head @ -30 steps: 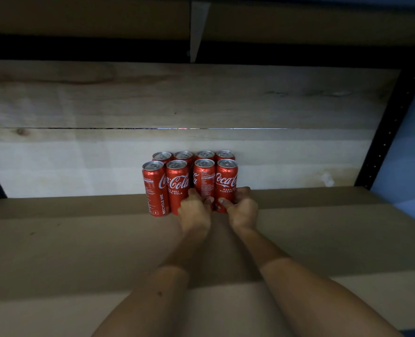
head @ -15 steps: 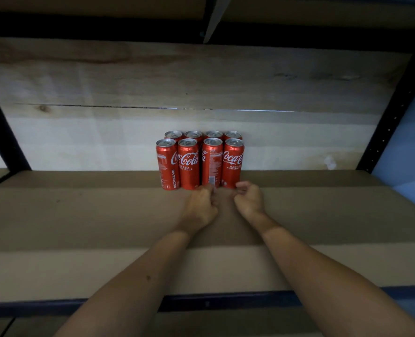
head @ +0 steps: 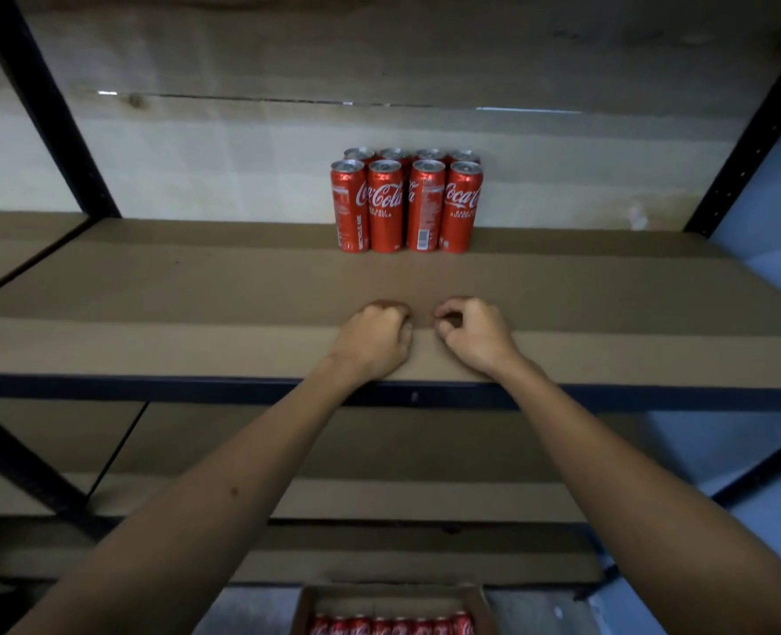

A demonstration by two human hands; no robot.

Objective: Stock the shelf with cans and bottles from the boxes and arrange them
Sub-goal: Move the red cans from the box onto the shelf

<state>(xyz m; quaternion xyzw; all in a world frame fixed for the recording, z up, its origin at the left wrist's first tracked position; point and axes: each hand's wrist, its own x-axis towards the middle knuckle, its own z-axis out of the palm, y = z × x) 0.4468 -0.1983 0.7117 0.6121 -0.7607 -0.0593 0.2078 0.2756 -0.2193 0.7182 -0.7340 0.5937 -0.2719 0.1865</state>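
Observation:
Several red Coca-Cola cans [head: 407,206] stand upright in two tight rows at the back of the brown shelf board [head: 196,291], against the wooden wall. My left hand [head: 375,339] and my right hand [head: 473,334] hover side by side over the front part of the shelf, well short of the cans. Both have their fingers curled in and hold nothing. At the bottom edge, an open cardboard box [head: 304,607] on the floor holds more red cans [head: 393,625].
Dark metal uprights frame the shelf at the left [head: 45,107] and the right [head: 755,116]. A dark front rail [head: 150,389] edges the board. A lower shelf [head: 379,451] lies beneath. The board stretches bare to either side of the cans.
Both hands let go of the front cans and drew back toward the shelf's front edge. The view pulled back and down, bringing the lower shelf and floor box into sight.

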